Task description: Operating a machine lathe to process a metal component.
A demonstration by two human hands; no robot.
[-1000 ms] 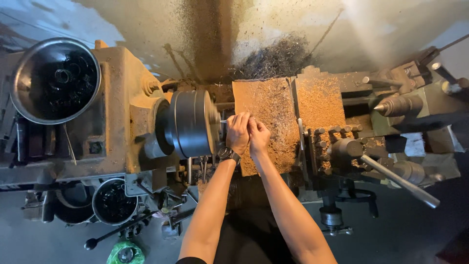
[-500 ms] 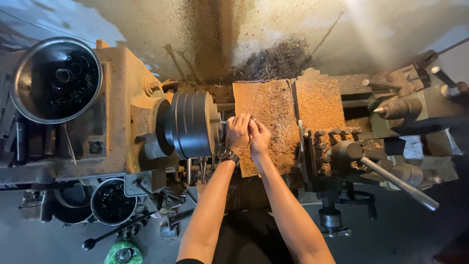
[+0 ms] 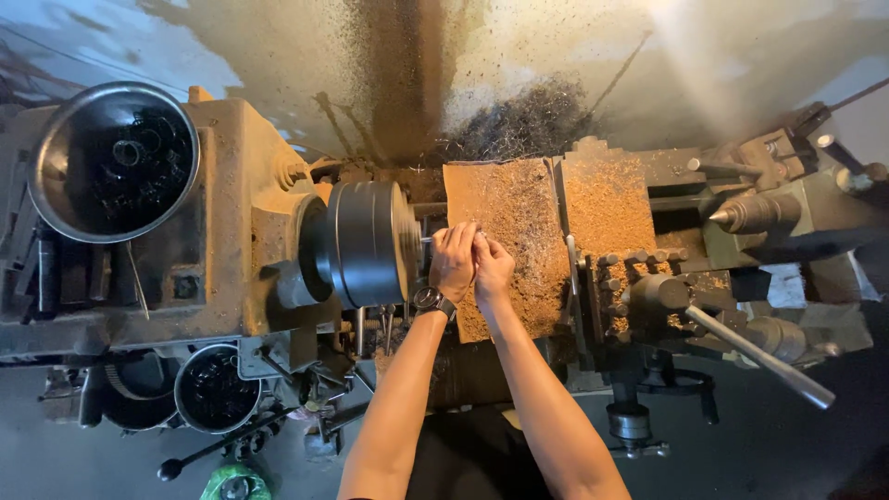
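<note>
Both hands meet just to the right of the lathe chuck (image 3: 363,243), knuckles up and touching each other: the left hand (image 3: 454,263), with a dark wristwatch (image 3: 431,299) on its wrist, and the right hand (image 3: 492,266) have their fingers curled around a small metal workpiece (image 3: 428,240) that juts from the chuck face, though whether the grip is tight I cannot tell. Room is tight here: the chuck's flat rim stands close at the left, and the chip-covered carriage (image 3: 519,231) lies directly under and beyond the hands. Farther right sit the tool post (image 3: 639,278), a long steel handle (image 3: 759,356) and the pointed tailstock centre (image 3: 741,215). Far left, 2 round metal bowls (image 3: 113,162) hold dark parts, 1 on the headstock and 1 lower down. A green bag (image 3: 236,481) lies near the bottom edge. Dark swarf (image 3: 528,120) piles against the stained wall behind.
</note>
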